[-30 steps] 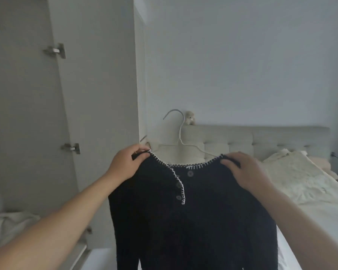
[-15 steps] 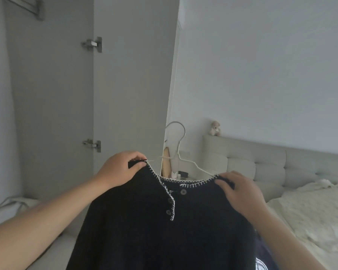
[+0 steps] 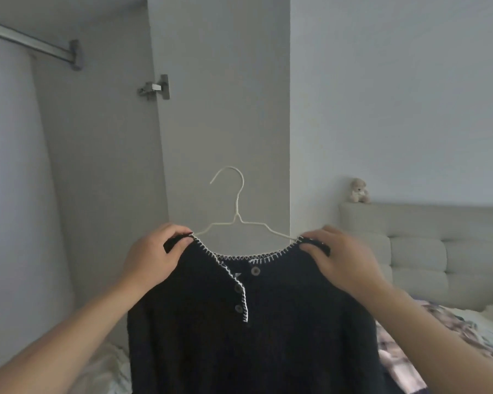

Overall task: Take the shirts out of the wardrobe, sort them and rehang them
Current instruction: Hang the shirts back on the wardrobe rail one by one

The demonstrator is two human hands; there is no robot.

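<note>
Wardrobe rail (image 3: 32, 44) sits upper left. Left hand (image 3: 151, 260) and right hand (image 3: 345, 257) each pinch a shoulder of the dark buttoned shirt (image 3: 248, 336), held mid-air on its wire hanger (image 3: 236, 220). Fabric looks soft, light; grip at the shoulders.

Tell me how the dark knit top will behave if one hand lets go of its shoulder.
The dark knit top looks floppy: it drapes limp below both hands. With the left hand or right hand off, that shoulder may slide down the thin wire hanger, as the neckline is wide.

Black shirt (image 3: 268, 336) white-stitched, white hanger (image 3: 235, 220), grey headboard (image 3: 427, 251)
</note>
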